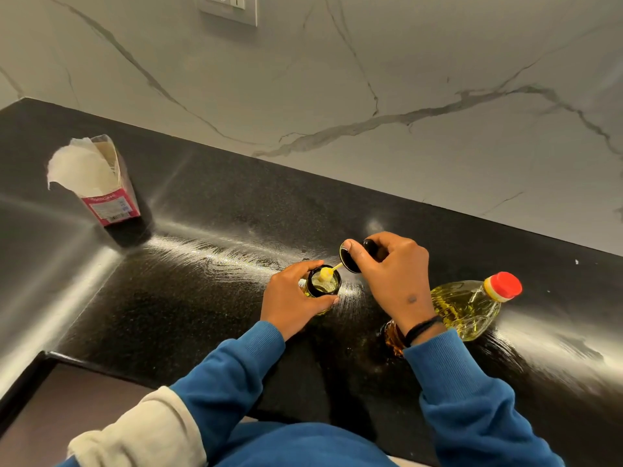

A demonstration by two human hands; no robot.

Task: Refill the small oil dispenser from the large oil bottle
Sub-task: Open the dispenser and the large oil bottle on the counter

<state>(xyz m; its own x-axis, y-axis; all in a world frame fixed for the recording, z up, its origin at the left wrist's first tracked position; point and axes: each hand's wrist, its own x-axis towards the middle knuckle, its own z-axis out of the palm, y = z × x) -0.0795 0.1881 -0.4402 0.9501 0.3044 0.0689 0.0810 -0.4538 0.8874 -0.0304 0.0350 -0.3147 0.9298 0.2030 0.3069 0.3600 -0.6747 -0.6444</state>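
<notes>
Small oil dispenser (322,285): upright on black worktop (209,210), centre-front, mouth open, some yellow oil inside. My left hand (294,299) grips it round the body, fingers and thumb curled at the rim.

Pump top (350,261): black, off the dispenser, tilted, held just above & right of the mouth. My right hand (391,274) pinches it, thumb on the cap. Its pale dip tube (328,272) w/ yellowish end still reaches into the mouth.

Large oil bottle (468,306): clear plastic, yellow oil, red cap (505,285) on; stands on worktop right of my right hand, partly behind the wrist.

Carton (108,193): pink-labelled, open top w/ white paper sticking out, far left on worktop, well apart from the rest.

Wall (371,79): white marble, grey veins; socket (227,8) at top.

Sleeves: blue, both arms.
</notes>
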